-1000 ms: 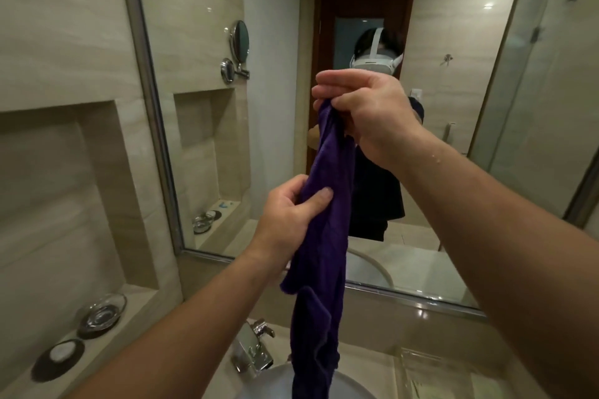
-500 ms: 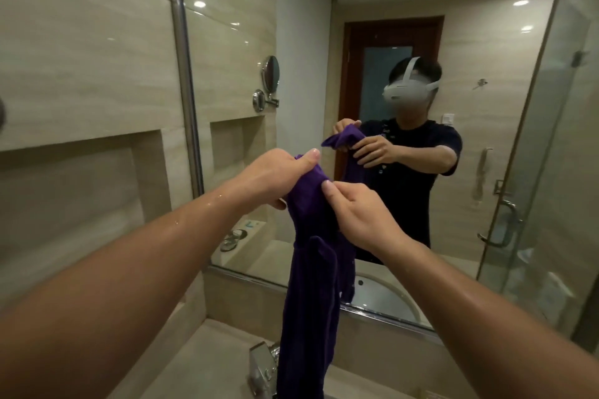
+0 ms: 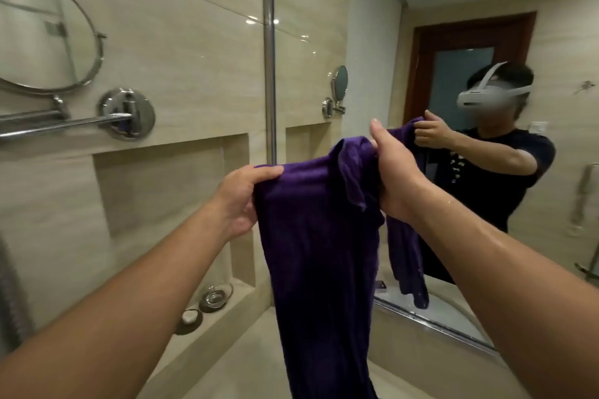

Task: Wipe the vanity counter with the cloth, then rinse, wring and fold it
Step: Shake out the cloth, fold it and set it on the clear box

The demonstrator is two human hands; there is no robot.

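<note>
A damp purple cloth [image 3: 321, 256] hangs in the air in front of the wall mirror, spread between both hands and trailing down past the bottom edge of the view. My left hand [image 3: 241, 201] grips its upper left corner. My right hand [image 3: 393, 178] holds the upper right part, where the fabric bunches into a fold; the thumb points up. The beige vanity counter [image 3: 233, 363] lies below the cloth. Most of the counter and the basin are hidden behind the cloth and my arms.
A wall niche at lower left holds a glass soap dish [image 3: 215, 296] and a dark coaster with a white soap [image 3: 189, 317]. A round shaving mirror [image 3: 42, 32] on a chrome arm [image 3: 126, 115] sticks out at upper left. The wall mirror [image 3: 453, 42] fills the right.
My hands have moved apart and the cloth has opened from a narrow hanging bunch into a wider sheet. The view has turned to the left, toward the niche wall.
</note>
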